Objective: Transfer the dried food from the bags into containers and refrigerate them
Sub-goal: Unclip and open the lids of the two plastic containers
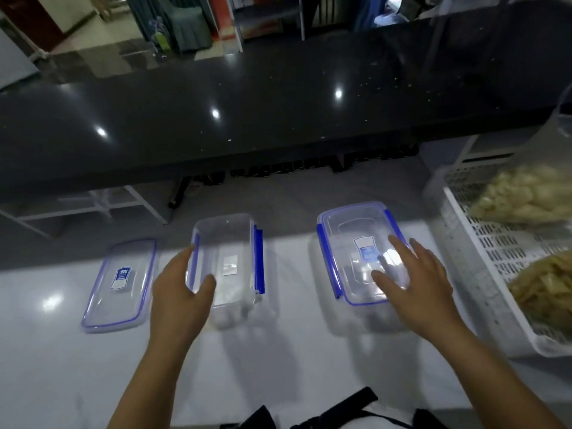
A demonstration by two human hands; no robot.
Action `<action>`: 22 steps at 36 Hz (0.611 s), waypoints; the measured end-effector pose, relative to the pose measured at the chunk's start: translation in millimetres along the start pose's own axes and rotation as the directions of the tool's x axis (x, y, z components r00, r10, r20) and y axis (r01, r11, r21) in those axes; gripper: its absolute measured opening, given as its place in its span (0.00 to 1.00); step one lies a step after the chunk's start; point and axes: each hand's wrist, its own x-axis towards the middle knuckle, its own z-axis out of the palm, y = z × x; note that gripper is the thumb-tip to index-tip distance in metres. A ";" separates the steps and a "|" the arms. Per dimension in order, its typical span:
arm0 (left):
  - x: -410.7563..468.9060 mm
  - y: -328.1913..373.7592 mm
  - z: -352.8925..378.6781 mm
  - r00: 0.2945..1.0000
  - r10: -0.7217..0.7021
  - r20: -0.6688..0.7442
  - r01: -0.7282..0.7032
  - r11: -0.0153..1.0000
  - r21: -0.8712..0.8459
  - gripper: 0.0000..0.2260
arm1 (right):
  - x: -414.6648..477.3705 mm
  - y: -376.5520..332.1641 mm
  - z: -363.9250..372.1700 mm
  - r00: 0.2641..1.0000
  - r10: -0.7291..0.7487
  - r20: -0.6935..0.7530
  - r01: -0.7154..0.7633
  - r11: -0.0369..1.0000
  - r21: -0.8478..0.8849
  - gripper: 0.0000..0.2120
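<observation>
Two clear plastic containers with blue clips stand on the white counter. The left container is uncovered and empty; its lid lies flat to its left. My left hand is at that container's near left edge, thumb over the rim and fingers along its left wall. The right container has its lid on. My right hand is spread over the lid's near right part with straight fingers. Two bags of pale dried food lie in a white basket at the right.
The white perforated basket fills the right side of the counter. A raised black glossy bar top runs across behind the containers. A bare stretch of white counter lies in front at the left.
</observation>
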 end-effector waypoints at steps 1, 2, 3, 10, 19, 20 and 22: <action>-4.9 13.1 5.5 0.997 0.063 0.043 -0.060 0.995 -0.077 0.27 | 2.9 6.9 -3.4 0.999 0.038 0.035 -0.038 0.999 0.022 0.34; -10.7 25.5 13.9 0.987 0.106 0.120 -0.084 0.982 -0.170 0.26 | 3.6 12.7 -5.3 0.996 0.056 0.069 -0.058 0.998 0.033 0.33; -16.8 37.4 25.2 0.966 0.130 0.224 -0.071 0.965 -0.254 0.26 | 2.4 16.7 -6.2 0.995 0.058 0.086 -0.061 0.997 0.037 0.31; -47.7 75.5 116.1 0.768 0.030 0.640 0.361 0.805 -0.471 0.23 | -27.7 31.1 4.3 0.995 -0.052 0.083 0.046 0.997 0.064 0.25; -60.4 52.6 128.2 0.782 -0.019 0.623 0.442 0.722 -0.532 0.17 | -33.0 56.0 1.8 0.964 0.214 0.155 -0.264 0.737 0.622 0.22; -62.3 48.9 128.1 0.780 -0.025 0.625 0.453 0.711 -0.538 0.17 | -33.1 58.2 1.1 0.959 0.229 0.167 -0.282 0.719 0.635 0.22; -63.8 43.1 126.7 0.770 -0.036 0.636 0.487 0.677 -0.552 0.17 | -33.0 61.5 -0.2 0.947 0.243 0.211 -0.322 0.684 0.654 0.21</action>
